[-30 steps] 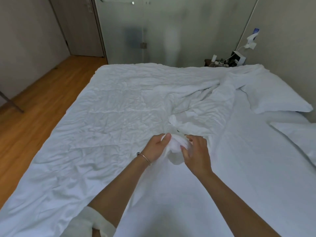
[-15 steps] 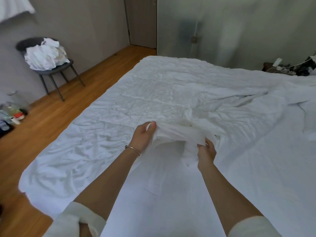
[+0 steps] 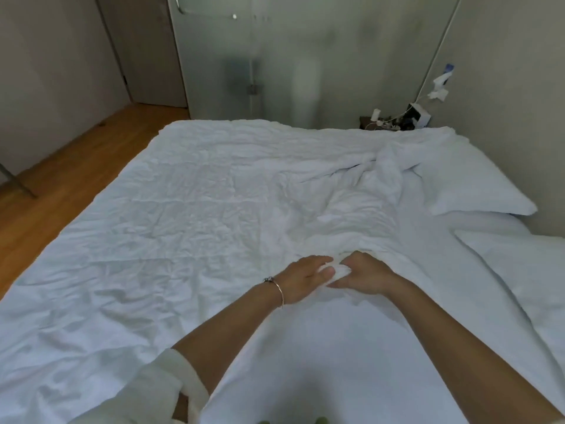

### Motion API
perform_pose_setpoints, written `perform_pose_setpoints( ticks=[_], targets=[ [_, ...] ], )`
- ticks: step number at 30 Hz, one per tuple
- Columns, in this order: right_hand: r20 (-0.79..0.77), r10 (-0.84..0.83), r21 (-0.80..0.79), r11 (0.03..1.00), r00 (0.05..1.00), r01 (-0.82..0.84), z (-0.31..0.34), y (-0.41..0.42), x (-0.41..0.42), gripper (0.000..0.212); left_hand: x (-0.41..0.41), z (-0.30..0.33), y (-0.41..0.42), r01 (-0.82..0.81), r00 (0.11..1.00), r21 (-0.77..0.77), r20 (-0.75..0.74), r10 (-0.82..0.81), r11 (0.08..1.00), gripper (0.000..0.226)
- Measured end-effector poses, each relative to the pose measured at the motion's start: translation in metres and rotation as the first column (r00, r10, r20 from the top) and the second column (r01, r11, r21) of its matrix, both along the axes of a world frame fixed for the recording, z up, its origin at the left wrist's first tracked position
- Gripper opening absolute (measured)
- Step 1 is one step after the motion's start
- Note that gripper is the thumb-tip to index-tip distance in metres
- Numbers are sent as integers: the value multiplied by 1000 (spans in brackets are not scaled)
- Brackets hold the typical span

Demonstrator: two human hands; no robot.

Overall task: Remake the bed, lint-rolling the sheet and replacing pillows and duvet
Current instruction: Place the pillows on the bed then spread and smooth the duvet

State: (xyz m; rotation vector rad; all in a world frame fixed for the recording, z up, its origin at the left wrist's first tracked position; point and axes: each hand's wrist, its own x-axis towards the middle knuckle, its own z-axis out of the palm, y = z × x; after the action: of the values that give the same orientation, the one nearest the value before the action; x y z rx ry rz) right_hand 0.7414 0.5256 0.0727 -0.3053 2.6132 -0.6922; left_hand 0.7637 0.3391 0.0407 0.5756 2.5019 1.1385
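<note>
Head view: the duvet (image 3: 189,228) lies spread over the bed, bunched toward the pillow (image 3: 470,191) at the far right. The left hand (image 3: 302,278) lies fairly flat with its thumb against a fold of duvet edge. The right hand (image 3: 363,275) curls around the same fold. Judgement: take firm grips further apart along the edge, then draw it evenly toward the pillows, smoothing the creased middle.
</note>
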Motion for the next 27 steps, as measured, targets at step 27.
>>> perform_pose_setpoints(
  ticks=[27],
  targets=[
    [118,-44,66,997,992,36,-75,168,20,44,13,-53,65,-422,857,-65,298,421,904,48]
  ],
)
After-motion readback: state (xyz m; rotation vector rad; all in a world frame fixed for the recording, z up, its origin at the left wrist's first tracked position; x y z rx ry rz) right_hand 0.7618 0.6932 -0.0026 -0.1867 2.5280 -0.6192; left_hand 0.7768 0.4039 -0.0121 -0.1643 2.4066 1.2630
